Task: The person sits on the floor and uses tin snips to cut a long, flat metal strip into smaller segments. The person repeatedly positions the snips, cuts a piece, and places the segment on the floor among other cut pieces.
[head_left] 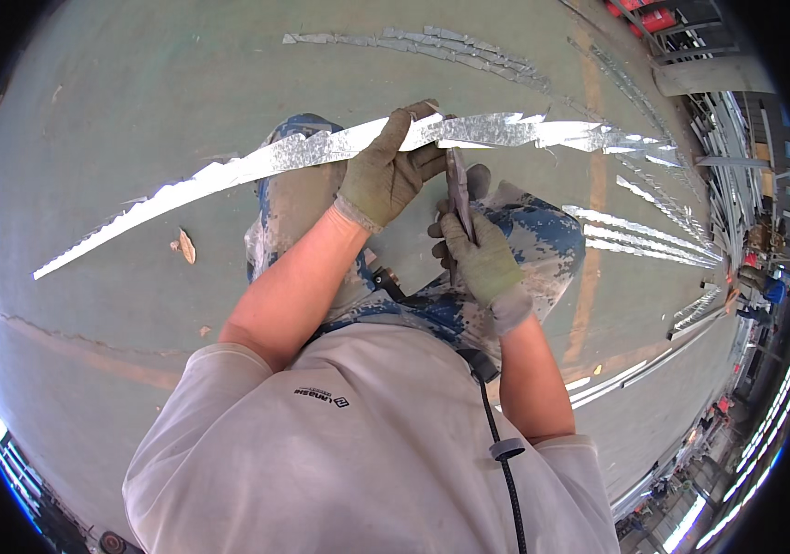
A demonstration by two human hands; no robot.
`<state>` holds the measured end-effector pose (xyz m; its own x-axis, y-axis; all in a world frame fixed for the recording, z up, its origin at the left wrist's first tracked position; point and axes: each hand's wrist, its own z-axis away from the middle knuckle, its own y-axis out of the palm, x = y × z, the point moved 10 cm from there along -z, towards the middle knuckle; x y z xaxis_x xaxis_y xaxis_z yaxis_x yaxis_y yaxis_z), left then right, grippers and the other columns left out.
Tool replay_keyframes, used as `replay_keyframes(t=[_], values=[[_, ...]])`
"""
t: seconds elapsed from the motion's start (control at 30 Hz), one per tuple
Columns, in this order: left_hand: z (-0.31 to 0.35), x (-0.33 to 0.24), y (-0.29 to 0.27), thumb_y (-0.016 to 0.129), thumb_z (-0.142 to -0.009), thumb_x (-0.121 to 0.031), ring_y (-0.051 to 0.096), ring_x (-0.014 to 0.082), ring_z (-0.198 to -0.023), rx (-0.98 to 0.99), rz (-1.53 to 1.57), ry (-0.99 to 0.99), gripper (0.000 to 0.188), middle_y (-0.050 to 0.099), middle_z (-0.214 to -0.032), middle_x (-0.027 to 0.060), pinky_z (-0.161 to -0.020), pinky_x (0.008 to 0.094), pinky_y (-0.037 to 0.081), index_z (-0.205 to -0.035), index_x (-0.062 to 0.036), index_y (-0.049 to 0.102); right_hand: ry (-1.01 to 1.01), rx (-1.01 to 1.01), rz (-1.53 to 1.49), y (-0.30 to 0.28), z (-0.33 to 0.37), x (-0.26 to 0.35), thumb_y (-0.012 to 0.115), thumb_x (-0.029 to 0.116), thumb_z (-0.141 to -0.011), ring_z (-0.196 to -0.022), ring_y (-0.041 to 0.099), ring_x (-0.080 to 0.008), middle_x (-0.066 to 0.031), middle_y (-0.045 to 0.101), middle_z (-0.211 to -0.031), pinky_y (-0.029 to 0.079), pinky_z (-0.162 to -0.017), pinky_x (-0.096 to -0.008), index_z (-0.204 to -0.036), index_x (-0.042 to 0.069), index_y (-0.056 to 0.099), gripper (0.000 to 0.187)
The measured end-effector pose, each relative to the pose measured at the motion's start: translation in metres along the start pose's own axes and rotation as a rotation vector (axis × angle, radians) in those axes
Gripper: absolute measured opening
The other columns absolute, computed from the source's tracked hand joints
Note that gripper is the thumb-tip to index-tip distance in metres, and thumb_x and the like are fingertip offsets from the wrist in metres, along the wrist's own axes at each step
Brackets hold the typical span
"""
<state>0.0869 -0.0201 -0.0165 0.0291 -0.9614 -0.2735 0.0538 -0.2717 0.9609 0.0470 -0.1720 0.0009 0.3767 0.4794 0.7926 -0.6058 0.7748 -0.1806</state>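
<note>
A long, shiny galvanized metal strip (307,148) with jagged, notched edges stretches across in front of me, above my knees. My left hand (384,175), in a worn grey-green work glove, grips it near the middle, fingers wrapped over its far edge. In my gloved right hand (483,257) is a dark, narrow pliers-like hand tool (458,185), held upright. The tool's tip meets or nearly meets the strip's near edge, just right of my left hand; whether it bites the metal I cannot tell. My right fingers partly hide its handles.
More jagged metal strips (455,48) lie on the green-grey floor (164,74) ahead, and several bright ones (644,238) fan out at the right. Stacked metal lengths (736,185) and racks line the far right. A dry leaf (187,246) lies left of my knees.
</note>
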Motion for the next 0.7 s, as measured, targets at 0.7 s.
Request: replay_keyframes(t=[0.7], values=[[-0.002,0.001,-0.008,0.059,-0.107,-0.039,0.064,0.0301,-0.123,-0.051,-0.045,0.024,0.046,0.064,-0.133,0.0135,-0.105,0.0458,0.055,-0.138,-0.005,0.055,0.169,-0.066,-0.212,0.007,0.001,-0.002,0.068,0.023,-0.099,-0.057,0.048,-0.0067,0.0015,0.055,-0.076,0.037,-0.048,-0.0246,-0.112,0.005,0.066,0.022]])
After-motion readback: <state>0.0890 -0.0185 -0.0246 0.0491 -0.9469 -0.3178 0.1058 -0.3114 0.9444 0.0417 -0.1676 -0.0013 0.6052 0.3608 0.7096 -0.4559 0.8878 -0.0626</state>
